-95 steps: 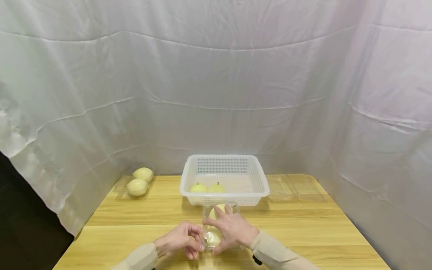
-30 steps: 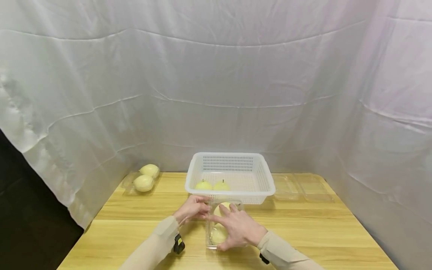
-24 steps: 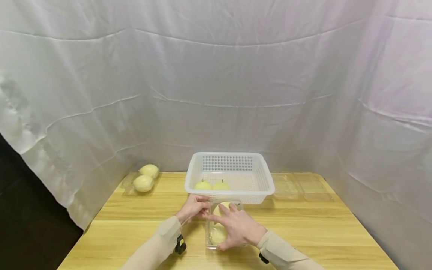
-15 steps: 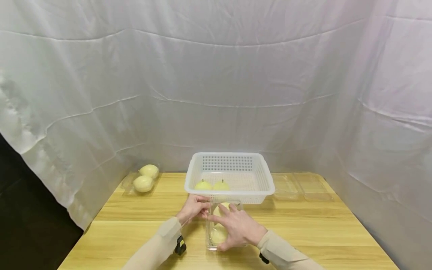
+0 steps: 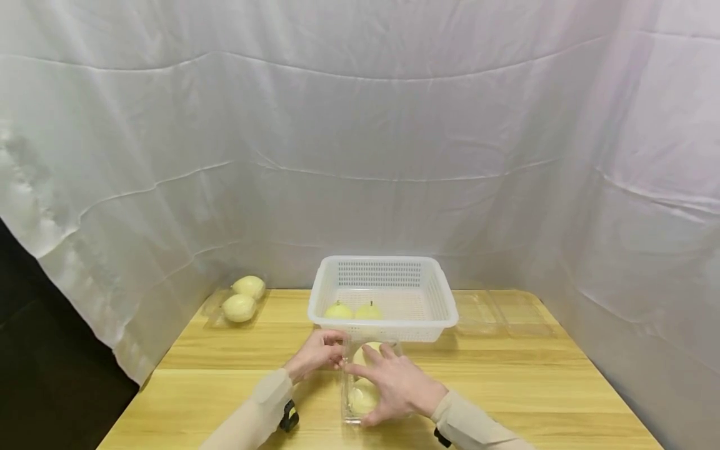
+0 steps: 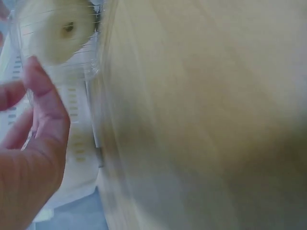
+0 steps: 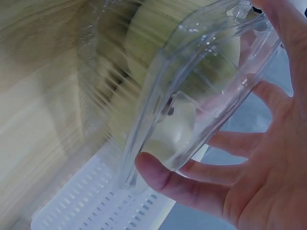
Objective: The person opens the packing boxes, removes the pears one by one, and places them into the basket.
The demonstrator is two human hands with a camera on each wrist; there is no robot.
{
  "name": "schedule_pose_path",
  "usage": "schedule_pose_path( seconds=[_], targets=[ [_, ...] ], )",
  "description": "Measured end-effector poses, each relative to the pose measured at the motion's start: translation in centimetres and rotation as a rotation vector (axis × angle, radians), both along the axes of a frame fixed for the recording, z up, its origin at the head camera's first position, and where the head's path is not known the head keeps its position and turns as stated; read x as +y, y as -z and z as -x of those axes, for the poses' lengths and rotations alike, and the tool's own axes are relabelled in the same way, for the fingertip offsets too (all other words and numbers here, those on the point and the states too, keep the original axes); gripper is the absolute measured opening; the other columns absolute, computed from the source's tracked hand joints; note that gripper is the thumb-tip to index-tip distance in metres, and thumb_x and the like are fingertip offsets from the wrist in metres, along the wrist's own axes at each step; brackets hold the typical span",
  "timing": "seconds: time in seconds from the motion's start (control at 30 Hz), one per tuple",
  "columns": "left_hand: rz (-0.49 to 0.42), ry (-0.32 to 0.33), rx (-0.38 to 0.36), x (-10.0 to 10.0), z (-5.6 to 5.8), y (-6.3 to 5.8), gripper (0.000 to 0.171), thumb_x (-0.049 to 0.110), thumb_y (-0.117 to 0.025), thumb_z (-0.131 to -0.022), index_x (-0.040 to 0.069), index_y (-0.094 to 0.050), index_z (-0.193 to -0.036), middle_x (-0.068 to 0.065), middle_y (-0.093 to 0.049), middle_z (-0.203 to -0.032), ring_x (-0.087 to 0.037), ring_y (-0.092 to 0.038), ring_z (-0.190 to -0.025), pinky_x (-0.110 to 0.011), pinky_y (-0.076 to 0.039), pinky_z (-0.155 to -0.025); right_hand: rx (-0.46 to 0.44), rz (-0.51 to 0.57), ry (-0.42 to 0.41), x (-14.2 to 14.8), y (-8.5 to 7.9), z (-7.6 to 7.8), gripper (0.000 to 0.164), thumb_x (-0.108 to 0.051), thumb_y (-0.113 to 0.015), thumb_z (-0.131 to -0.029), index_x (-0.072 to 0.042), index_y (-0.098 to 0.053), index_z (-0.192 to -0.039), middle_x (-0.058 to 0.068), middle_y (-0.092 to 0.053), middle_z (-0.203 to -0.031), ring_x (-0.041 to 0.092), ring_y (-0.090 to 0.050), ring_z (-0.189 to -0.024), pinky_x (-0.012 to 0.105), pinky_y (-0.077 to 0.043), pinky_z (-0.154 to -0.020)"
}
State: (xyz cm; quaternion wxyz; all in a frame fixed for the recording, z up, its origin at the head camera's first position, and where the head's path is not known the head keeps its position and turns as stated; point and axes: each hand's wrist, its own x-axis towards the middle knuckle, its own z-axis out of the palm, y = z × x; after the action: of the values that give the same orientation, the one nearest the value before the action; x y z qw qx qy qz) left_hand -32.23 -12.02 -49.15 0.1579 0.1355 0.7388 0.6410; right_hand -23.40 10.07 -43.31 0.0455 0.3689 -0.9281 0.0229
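Observation:
A clear plastic clamshell box (image 5: pixel 353 412) with two pale yellow pears (image 5: pixel 364 396) inside lies in front of the basket in the head view. My right hand (image 5: pixel 396 382) spreads over the top, thumb by the near end and fingers across the lid. In the right wrist view its long fingers (image 7: pixel 192 187) rest against the box's clear wall. My left hand (image 5: pixel 317 355) is at the far left side of the box. Its thumb and fingers pinch the clear edge in the left wrist view, close below a pear (image 6: pixel 67 28).
A white perforated basket (image 5: pixel 382 261) holding two pears (image 5: pixel 339 310) stands at the back. At the left lies another clear box with two pears (image 5: pixel 239 308). Clear plastic box parts (image 5: pixel 517 315) lie right of the basket. Grey cloth (image 5: pixel 382 137) surrounds the wooden table (image 5: pixel 484 387).
Over about three seconds my left hand has moved from the box's near left corner to its far left side. Since half a second ago it has shifted slightly nearer. My right hand stays on the lid.

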Motion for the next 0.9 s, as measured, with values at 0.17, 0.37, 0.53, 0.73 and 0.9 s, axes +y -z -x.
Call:
schedule_pose_path(
  seconds=[0.17,0.37,0.53,0.73,0.9],
  targets=[
    [0.026,0.085,-0.058,-0.9,-0.5,0.3,0.054,0.008,-0.063,-0.092,-0.01,-0.043,-0.139,-0.005,-0.064,-0.079,-0.012,-0.06,-0.064,-0.022,-0.054,-0.059,-0.125,0.081,-0.004,1.0,-0.3,0.1,0.094,-0.072,-0.073,-0.066,-0.04,-0.038,-0.148,0.014,-0.033,-0.157,0.047,-0.038,-0.136,0.069,-0.042,-0.096],
    [0.039,0.111,-0.076,-1.0,-0.8,0.0,0.042,0.014,-0.061,-0.095,-0.007,-0.051,-0.13,-0.006,-0.064,-0.077,-0.012,-0.062,-0.062,-0.021,-0.05,-0.055,-0.155,0.176,-0.063,2.6,-0.5,0.5,0.095,-0.075,-0.069,-0.068,-0.038,-0.036,-0.149,0.011,-0.027,-0.16,0.042,-0.035,-0.14,0.066,-0.045,-0.094],
    [0.025,0.111,-0.097,-1.0,-1.0,-0.2,0.042,0.01,-0.057,-0.096,-0.009,-0.047,-0.132,-0.005,-0.061,-0.076,-0.012,-0.063,-0.059,-0.022,-0.053,-0.053,-0.258,0.318,-0.092,4.3,-0.6,0.6,0.091,-0.065,-0.075,-0.072,-0.041,-0.032,-0.149,0.009,-0.023,-0.162,0.039,-0.036,-0.141,0.067,-0.044,-0.095],
    [-0.007,0.105,-0.117,-0.9,-1.1,-0.2,0.043,0.009,-0.056,-0.097,-0.011,-0.045,-0.133,-0.006,-0.059,-0.078,-0.012,-0.063,-0.058,-0.023,-0.055,-0.054,-0.438,0.517,-0.072,6.1,-1.2,-0.1,0.07,-0.043,-0.068,-0.088,-0.031,-0.031,-0.146,0.015,-0.022,-0.161,0.045,-0.034,-0.14,0.064,-0.048,-0.091],
    [-0.015,0.094,-0.115,-0.7,-0.9,-0.1,0.041,0.007,-0.056,-0.097,-0.012,-0.045,-0.132,-0.007,-0.059,-0.078,-0.012,-0.063,-0.057,-0.023,-0.055,-0.054,-0.487,0.576,0.011,6.4,-2.6,-1.1,0.038,-0.042,-0.046,-0.102,-0.024,-0.033,-0.133,0.017,-0.026,-0.157,0.045,-0.035,-0.139,0.062,-0.044,-0.099]
  ],
)
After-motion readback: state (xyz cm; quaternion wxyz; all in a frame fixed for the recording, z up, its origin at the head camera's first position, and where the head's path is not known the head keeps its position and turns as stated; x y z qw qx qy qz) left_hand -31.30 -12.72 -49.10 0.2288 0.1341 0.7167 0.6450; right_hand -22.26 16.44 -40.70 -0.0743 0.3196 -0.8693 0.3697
